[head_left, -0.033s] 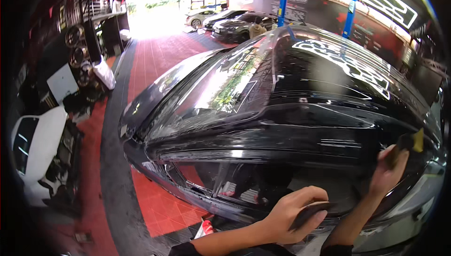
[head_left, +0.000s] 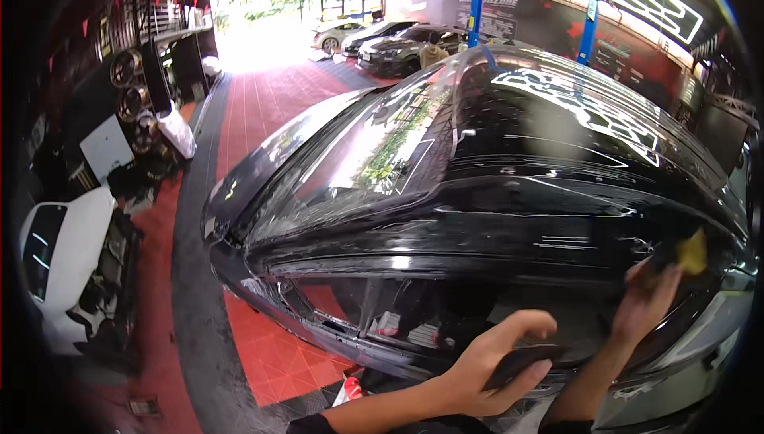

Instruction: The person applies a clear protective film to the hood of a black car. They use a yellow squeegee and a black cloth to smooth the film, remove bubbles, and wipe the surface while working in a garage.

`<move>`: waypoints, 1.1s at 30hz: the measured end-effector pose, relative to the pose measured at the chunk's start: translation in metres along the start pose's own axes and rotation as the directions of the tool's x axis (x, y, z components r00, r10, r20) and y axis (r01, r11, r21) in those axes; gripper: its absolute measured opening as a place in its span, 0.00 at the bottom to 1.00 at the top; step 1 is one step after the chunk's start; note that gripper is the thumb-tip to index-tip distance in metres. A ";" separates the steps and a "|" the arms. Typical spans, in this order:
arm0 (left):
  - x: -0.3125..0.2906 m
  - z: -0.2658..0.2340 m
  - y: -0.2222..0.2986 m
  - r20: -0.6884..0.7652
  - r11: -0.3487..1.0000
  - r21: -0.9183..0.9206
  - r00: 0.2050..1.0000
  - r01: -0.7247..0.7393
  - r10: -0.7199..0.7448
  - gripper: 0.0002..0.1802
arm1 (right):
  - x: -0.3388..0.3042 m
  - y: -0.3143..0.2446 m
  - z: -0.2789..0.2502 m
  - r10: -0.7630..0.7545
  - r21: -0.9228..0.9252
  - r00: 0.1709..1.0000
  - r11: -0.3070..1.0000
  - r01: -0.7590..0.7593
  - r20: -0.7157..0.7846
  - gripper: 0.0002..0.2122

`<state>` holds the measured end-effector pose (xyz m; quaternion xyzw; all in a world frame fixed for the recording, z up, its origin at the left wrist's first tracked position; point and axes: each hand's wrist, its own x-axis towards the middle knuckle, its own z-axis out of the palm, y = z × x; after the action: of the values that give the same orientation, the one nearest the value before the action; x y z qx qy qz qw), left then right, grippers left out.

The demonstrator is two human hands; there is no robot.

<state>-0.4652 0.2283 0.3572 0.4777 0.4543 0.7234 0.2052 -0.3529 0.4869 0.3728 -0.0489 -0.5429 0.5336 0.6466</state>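
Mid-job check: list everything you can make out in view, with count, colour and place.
black car: one, glossy black, centre
white vehicle: one, white, left
parked cars: at least three, silver and dark, far back
co-worker: one, tan top, beside parked cars
posts: two, blue, behind black car
wheel rims: several, bronze-looking, upper left
hexagonal lights: one array, white, upper right
floor tiles: many, red and dark, around black car
dark flat piece: one, dark, left hand
yellow piece: one, yellow, at right hand
left hand: one, bare, lower centre
right hand: one, bare, right
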 end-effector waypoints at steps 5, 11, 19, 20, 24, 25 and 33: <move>0.024 0.048 -0.007 0.113 0.980 0.141 0.986 -0.140 0.125 0.28 | -0.088 -0.003 -0.003 0.186 -0.153 0.964 0.975 -0.158 0.189 0.17; 0.006 0.077 -0.059 0.005 0.999 0.049 1.000 -0.006 0.006 0.17 | -0.122 -0.013 -0.045 0.395 -0.265 0.910 0.897 -0.353 0.127 0.20; 0.028 0.085 -0.069 0.562 0.781 0.476 0.823 -0.405 0.085 0.22 | -0.120 -0.063 -0.089 0.191 -0.305 0.945 0.946 -0.106 0.265 0.21; 0.026 0.084 -0.069 0.564 0.780 0.480 0.822 -0.401 0.075 0.22 | -0.119 -0.070 -0.088 0.196 -0.300 0.945 0.947 -0.114 0.260 0.21; 0.023 0.080 -0.076 0.742 0.715 0.548 0.647 -0.434 -0.176 0.28 | -0.125 -0.080 -0.086 0.285 -0.594 0.799 0.797 0.109 0.529 0.15; 0.022 0.078 -0.076 0.764 0.710 0.534 0.622 -0.460 -0.171 0.31 | -0.133 -0.081 -0.086 0.326 -0.597 0.801 0.801 0.048 0.502 0.13; 0.018 0.031 -0.059 0.810 0.705 0.406 0.587 -0.582 0.018 0.20 | -0.213 -0.076 -0.084 0.395 -0.407 0.917 0.831 -0.379 -0.048 0.09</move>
<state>-0.4548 0.2857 0.3198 0.8470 0.4466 0.2809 0.0649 -0.2075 0.3397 0.2488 -0.2815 -0.6332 0.5290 0.4899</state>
